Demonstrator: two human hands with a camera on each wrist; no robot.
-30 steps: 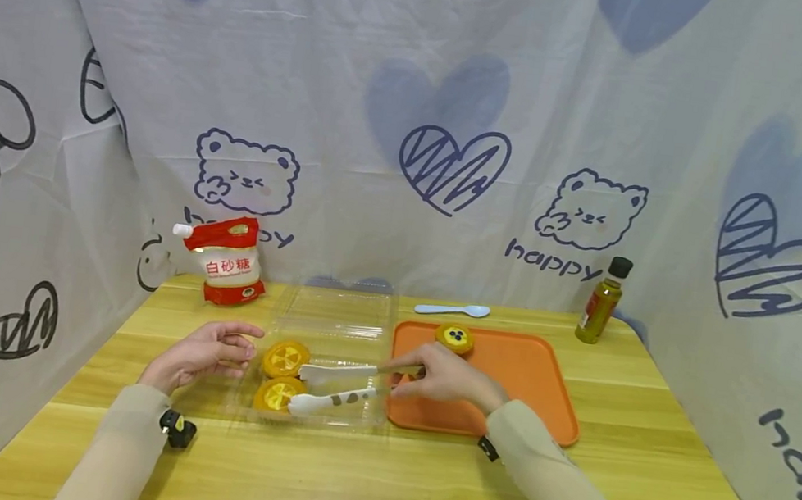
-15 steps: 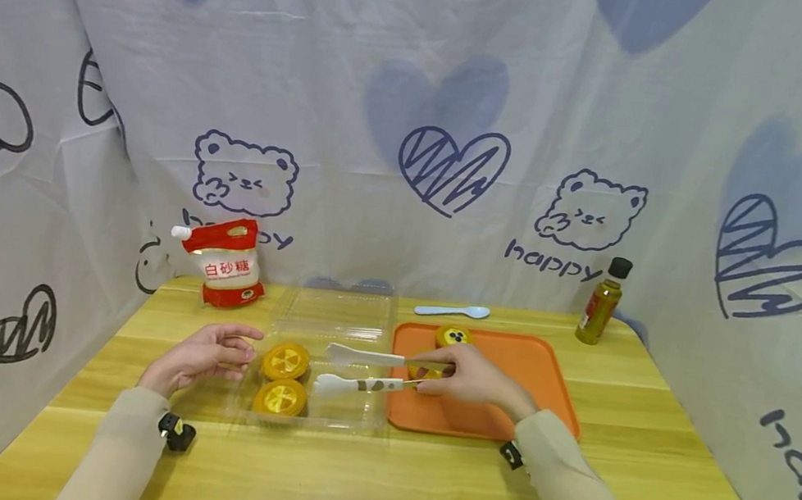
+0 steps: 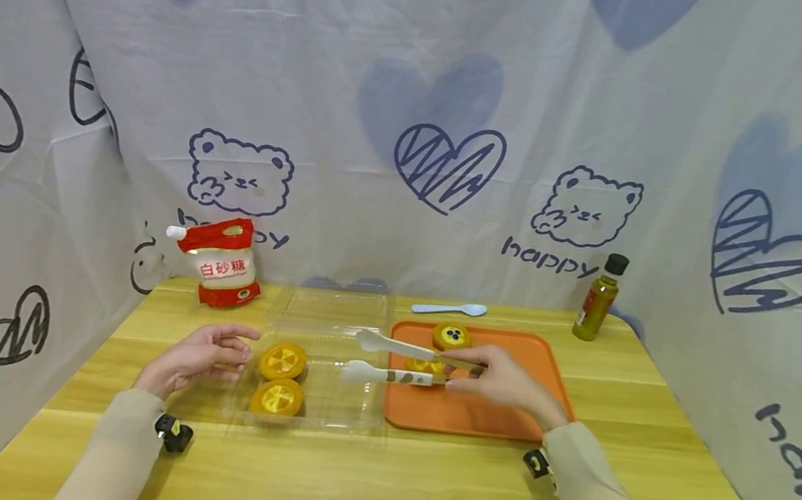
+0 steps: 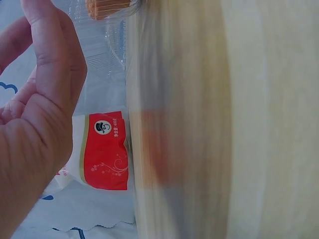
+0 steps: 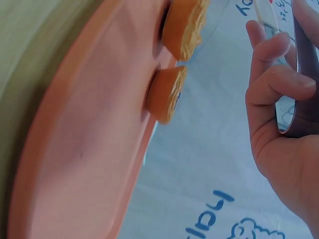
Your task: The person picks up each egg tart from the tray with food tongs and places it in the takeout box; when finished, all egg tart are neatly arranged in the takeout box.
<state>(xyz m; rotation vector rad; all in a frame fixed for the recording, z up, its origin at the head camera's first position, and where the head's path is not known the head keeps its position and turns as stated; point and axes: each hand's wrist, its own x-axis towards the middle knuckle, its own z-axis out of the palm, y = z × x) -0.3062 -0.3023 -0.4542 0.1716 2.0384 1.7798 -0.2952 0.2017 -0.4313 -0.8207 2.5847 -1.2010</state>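
Observation:
My right hand (image 3: 513, 388) holds a pair of tongs (image 3: 396, 347) with pale ends, whose arms stand spread apart with nothing between them. The tongs reach leftward over the orange tray (image 3: 493, 421) and the right part of a clear plastic box (image 3: 344, 421). On the tray sit a tart with dark berries (image 3: 452, 337) and a second tart (image 3: 423, 366), partly hidden by the tongs. Two yellow-topped tarts, a rear one (image 3: 283, 361) and a front one (image 3: 278, 397), lie in the box's left part. Beside them my left hand (image 3: 199, 359) hovers, holding nothing, fingers loosely bent.
The box's clear lid (image 3: 335, 308) lies folded back. A red and white sugar pouch (image 3: 221, 262) stands at the back left, a dark-capped oil bottle (image 3: 597, 301) at the back right. A pale spoon (image 3: 449, 309) lies behind the tray.
My right hand and the tongs have moved right, away from the two tarts in the box, uncovering part of the second tart on the tray. My left hand stays nearly still.

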